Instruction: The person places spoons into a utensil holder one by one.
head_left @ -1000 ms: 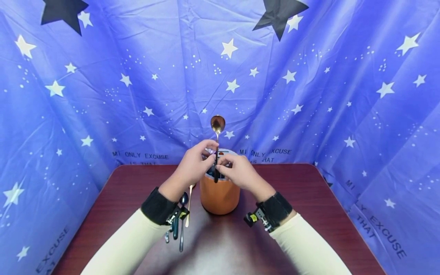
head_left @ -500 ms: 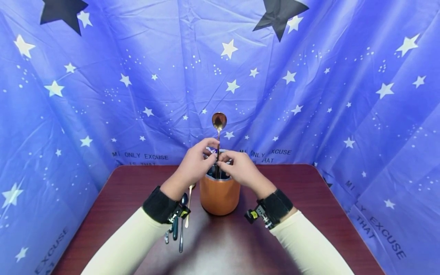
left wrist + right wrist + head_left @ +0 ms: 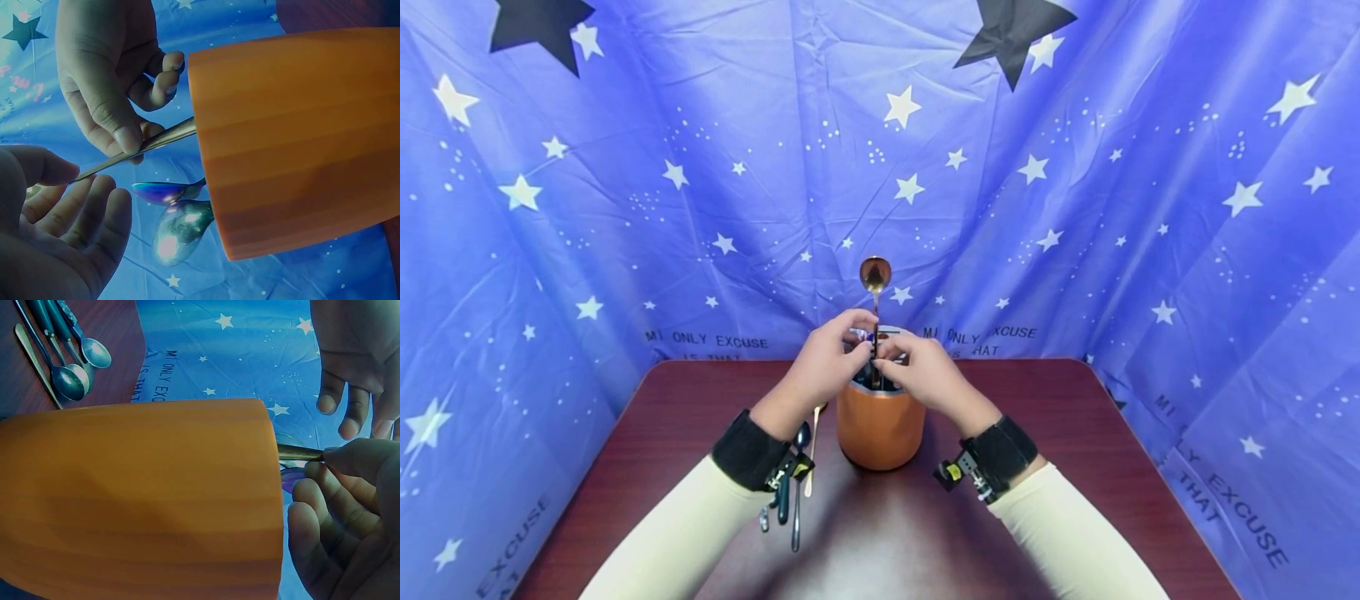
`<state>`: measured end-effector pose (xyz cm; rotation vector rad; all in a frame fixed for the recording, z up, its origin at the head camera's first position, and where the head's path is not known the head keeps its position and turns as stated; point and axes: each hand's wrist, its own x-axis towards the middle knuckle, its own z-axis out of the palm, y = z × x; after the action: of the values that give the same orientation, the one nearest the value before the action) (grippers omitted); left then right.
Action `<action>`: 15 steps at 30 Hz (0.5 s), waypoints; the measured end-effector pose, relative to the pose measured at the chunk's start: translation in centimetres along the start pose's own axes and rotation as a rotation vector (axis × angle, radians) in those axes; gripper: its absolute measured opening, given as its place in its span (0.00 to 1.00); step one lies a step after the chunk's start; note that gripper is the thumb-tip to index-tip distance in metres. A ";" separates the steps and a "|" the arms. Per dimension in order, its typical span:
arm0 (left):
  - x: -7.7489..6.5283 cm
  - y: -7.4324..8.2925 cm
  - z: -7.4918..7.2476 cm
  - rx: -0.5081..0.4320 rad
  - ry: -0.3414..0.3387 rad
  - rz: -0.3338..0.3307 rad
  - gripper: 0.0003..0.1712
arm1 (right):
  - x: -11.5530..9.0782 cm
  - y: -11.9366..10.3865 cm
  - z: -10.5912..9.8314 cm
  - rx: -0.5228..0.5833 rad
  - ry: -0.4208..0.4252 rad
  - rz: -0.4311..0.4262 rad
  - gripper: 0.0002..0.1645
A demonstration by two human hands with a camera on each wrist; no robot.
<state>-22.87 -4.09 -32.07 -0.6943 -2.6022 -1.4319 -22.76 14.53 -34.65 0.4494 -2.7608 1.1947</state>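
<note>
A long-handled gold spoon (image 3: 876, 275) stands upright, bowl on top, with its handle running down into an orange cup (image 3: 880, 433). My left hand (image 3: 829, 360) pinches the handle below the bowl between thumb and fingers. Lower down, close above the rim, my right hand (image 3: 928, 373) pinches the same handle. In the left wrist view, a purple iridescent spoon (image 3: 164, 192) and a silver spoon (image 3: 180, 234) stick out of the cup beside the gold handle (image 3: 169, 134). The handle's lower end is hidden inside the cup.
Several spoons lie on the dark red table (image 3: 1030, 417) left of the cup, among them a dark spoon (image 3: 67, 382) and one with a patterned handle (image 3: 95, 353). A blue star-printed cloth (image 3: 760, 167) hangs behind and at both sides.
The gold spoon's handle end has gone from in front of the cup's rim to inside the cup. The spoon first rose slightly, then sank, both hands moving with it.
</note>
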 end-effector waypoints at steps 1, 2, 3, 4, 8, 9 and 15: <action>0.0 -0.1 0.0 0.006 -0.001 -0.003 0.19 | 0.0 0.1 0.1 0.003 0.003 -0.001 0.03; -0.1 -0.2 0.0 0.020 0.001 -0.005 0.18 | -0.1 0.1 0.1 0.011 0.007 0.001 0.03; -0.1 -0.3 0.0 0.041 0.003 -0.008 0.17 | -0.1 0.1 0.2 0.022 0.012 0.004 0.03; -0.1 -0.5 0.1 0.067 0.007 -0.010 0.16 | -0.2 0.2 0.2 0.029 0.017 0.007 0.03; -0.6 -1.5 0.1 0.173 0.011 -0.027 0.10 | -0.7 0.2 0.4 0.037 0.019 0.018 0.03; -0.8 -1.8 0.1 0.185 0.006 -0.037 0.08 | -0.9 0.2 0.5 0.034 0.013 0.019 0.03; -2.2 -3.0 -0.1 0.154 -0.043 -0.073 0.05 | -1.8 -0.2 1.2 0.060 -0.025 -0.021 0.03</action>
<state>-22.27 -6.31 -35.02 -0.6235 -2.7616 -1.2297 -20.98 13.90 -35.67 0.5016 -2.7400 1.2786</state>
